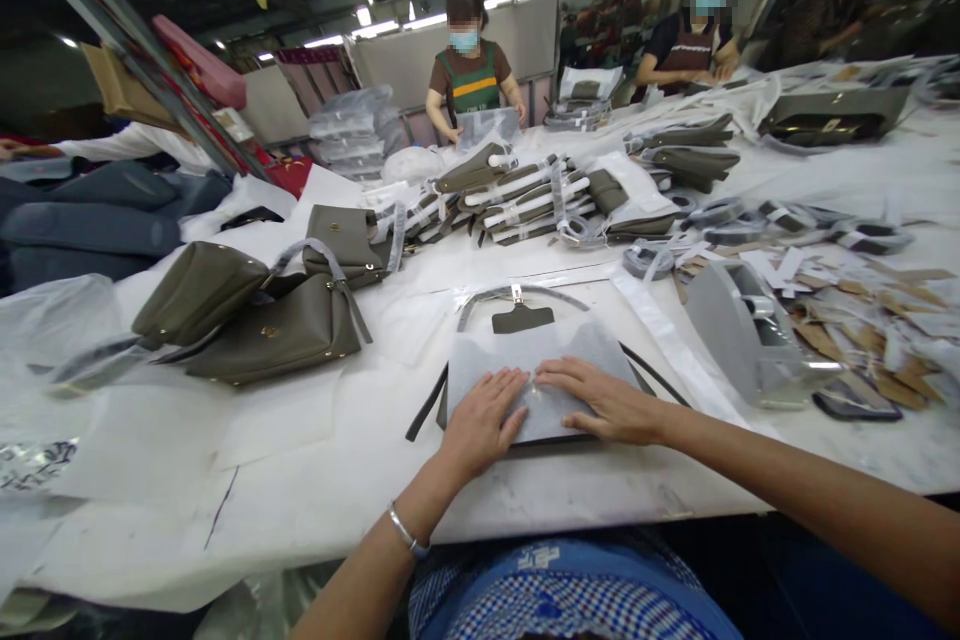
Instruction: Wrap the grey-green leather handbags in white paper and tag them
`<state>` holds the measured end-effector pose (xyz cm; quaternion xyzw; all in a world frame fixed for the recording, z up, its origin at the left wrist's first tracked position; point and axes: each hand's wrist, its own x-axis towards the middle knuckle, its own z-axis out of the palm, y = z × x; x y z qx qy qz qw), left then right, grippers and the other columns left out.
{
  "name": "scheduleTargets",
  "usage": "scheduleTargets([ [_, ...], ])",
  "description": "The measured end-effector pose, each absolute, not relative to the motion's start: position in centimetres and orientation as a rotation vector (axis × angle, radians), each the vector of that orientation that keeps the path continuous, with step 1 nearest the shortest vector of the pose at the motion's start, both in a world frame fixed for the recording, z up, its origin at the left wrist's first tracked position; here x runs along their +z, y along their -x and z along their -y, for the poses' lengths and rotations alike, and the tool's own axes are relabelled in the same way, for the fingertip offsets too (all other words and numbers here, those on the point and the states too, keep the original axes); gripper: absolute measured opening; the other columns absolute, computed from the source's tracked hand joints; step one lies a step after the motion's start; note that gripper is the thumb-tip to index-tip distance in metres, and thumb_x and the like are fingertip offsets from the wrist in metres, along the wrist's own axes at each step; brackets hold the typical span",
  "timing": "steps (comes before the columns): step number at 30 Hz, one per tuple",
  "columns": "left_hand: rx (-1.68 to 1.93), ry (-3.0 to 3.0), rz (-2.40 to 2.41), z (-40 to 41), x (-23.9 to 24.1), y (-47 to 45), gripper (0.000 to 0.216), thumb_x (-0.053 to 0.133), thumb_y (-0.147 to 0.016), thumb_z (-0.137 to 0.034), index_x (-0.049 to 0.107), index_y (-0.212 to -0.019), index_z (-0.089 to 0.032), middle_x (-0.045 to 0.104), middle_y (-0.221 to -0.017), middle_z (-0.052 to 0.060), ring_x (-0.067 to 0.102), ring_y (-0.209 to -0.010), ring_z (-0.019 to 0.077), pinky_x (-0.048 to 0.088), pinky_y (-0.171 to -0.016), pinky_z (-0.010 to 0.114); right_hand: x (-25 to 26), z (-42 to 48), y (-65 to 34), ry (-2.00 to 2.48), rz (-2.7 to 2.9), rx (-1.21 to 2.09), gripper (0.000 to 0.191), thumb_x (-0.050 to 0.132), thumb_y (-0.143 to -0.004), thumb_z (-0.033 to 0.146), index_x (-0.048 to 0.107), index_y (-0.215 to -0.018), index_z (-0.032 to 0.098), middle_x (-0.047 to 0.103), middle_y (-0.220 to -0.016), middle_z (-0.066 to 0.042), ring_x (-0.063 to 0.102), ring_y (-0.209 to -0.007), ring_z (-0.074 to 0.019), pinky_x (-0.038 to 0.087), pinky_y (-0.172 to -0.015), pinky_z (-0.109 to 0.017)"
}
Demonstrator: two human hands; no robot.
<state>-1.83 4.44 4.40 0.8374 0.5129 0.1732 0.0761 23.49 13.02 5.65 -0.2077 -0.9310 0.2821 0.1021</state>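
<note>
In front of me a handbag [523,320] lies flat on the white table, its dark flap tab and metal clasp toward the far side. A sheet of thin white paper [480,352] covers most of its body. Dark straps stick out at both sides, and a wrapped handle arches beyond the far edge. My left hand [484,420] rests flat on the left part of the paper, fingers stretched out. Across from it, my right hand [600,398] lies on the right part with fingers extended. The fingertips of both nearly meet at the middle.
Olive handbags [277,330] stand at left. A pile of wrapped bag pieces [517,195] lies beyond. To the right are a grey tape dispenser [739,335], a dark phone-like object [856,398] and paper scraps [885,320]. Co-workers [472,80] work across the table.
</note>
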Motion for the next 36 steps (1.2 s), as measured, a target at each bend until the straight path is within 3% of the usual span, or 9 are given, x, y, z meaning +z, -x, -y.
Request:
scheduleTargets([
  [12,0.531,-2.503,-1.52,-4.5,4.0,1.9,0.051,0.043,-0.101,-0.036,0.033,-0.15,-0.021,0.048,-0.15,0.008,0.042,-0.14,0.0212,0.035,-0.118,0.045,5.4,-12.8,-23.1,0.576,2.775,0.689,0.057,0.055,-0.093,0.054,0.052,-0.141,0.023,0.048,-0.147,-0.016,0.044,-0.135,-0.0315,0.028,-0.116,-0.056],
  [24,0.519,-2.492,-1.517,-4.5,4.0,2.0,0.053,0.043,-0.101,-0.035,0.03,-0.151,-0.023,0.046,-0.152,0.006,0.04,-0.141,0.0207,0.034,-0.119,0.045,4.6,-12.8,-23.1,0.515,2.831,0.626,0.051,0.055,-0.094,0.051,0.055,-0.138,0.026,0.047,-0.15,-0.015,0.037,-0.142,-0.0309,0.023,-0.118,-0.058],
  [28,0.497,-2.513,-1.506,-4.5,4.0,2.0,0.045,0.041,-0.102,-0.035,0.042,-0.146,-0.028,0.046,-0.152,0.006,0.041,-0.141,0.0215,0.035,-0.118,0.046,4.5,-12.7,-23.5,0.537,2.778,0.678,0.052,0.053,-0.097,0.044,0.047,-0.145,0.026,0.049,-0.149,-0.012,0.041,-0.14,-0.0264,0.023,-0.119,-0.055],
  [32,0.446,-2.54,-1.519,-4.6,4.2,1.9,0.042,0.039,-0.102,-0.035,0.05,-0.141,-0.023,0.047,-0.15,0.01,0.042,-0.14,0.023,0.035,-0.117,0.046,4.2,-12.3,-23.3,0.608,2.805,0.548,0.051,0.044,-0.101,0.039,0.04,-0.15,0.025,0.051,-0.148,-0.01,0.044,-0.139,-0.0247,0.027,-0.118,-0.053],
  [36,0.338,-2.59,-1.491,-4.8,4.7,2.0,0.046,0.04,-0.101,-0.041,0.045,-0.144,-0.024,0.042,-0.154,0.01,0.037,-0.143,0.0271,0.029,-0.118,0.056,4.3,-12.1,-23.2,0.634,2.871,0.403,0.052,0.043,-0.101,0.04,0.037,-0.151,0.027,0.048,-0.151,-0.008,0.039,-0.142,-0.0276,0.027,-0.118,-0.056],
])
